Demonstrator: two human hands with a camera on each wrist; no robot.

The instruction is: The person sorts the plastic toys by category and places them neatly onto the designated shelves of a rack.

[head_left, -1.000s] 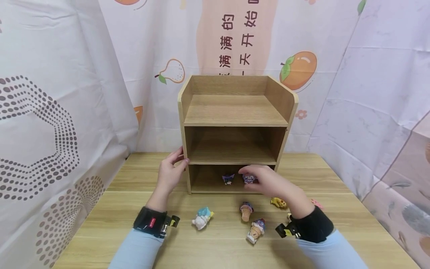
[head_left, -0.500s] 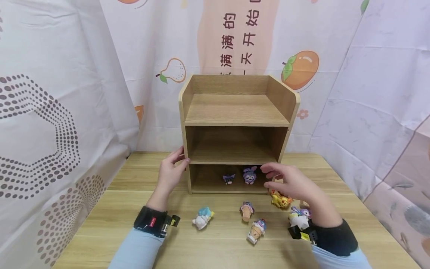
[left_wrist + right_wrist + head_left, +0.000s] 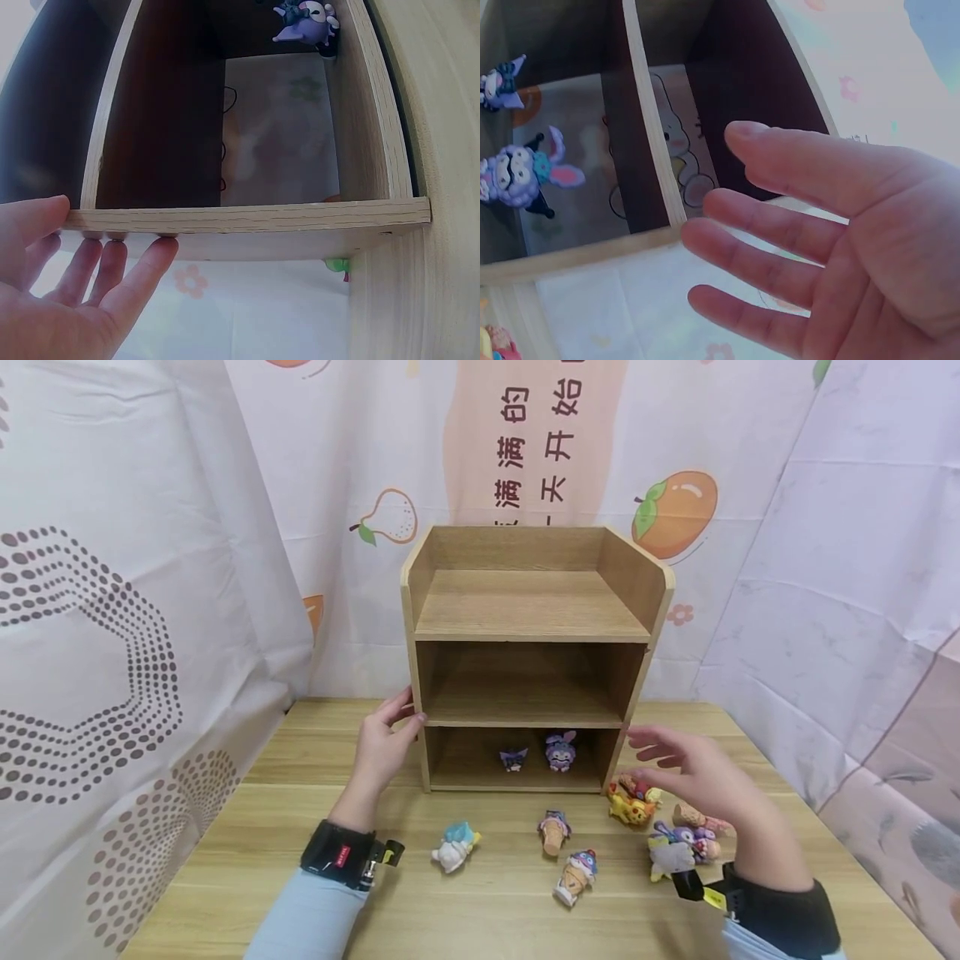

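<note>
A small wooden shelf unit (image 3: pixel 532 606) stands on the table. My left hand (image 3: pixel 382 747) holds its left side panel (image 3: pixel 247 219), thumb at the front edge and fingers against the outer face. Beside the unit's right side hovers my right hand (image 3: pixel 705 768), its fingers spread and slightly bent with nothing between them. On the bottom shelf, a purple rabbit-eared figurine (image 3: pixel 560 752) stands to the right of a smaller purple-and-black figurine (image 3: pixel 513 760). Below my right hand lies a yellow figurine (image 3: pixel 632 808), close to the unit's front right corner.
In front of the unit lie a white-and-blue figurine (image 3: pixel 454 847) and two ice-cream-cone figurines, one nearer the unit (image 3: pixel 553 833) and one nearer me (image 3: pixel 576 878). More figurines (image 3: pixel 672 853) cluster by my right wrist. A printed curtain (image 3: pixel 360 610) hangs behind the table (image 3: pixel 495 918).
My right hand has drawn back from the rabbit-eared figurine and moved right, out past the unit's side. That figurine now stands uncovered. The left hand keeps its hold on the panel.
</note>
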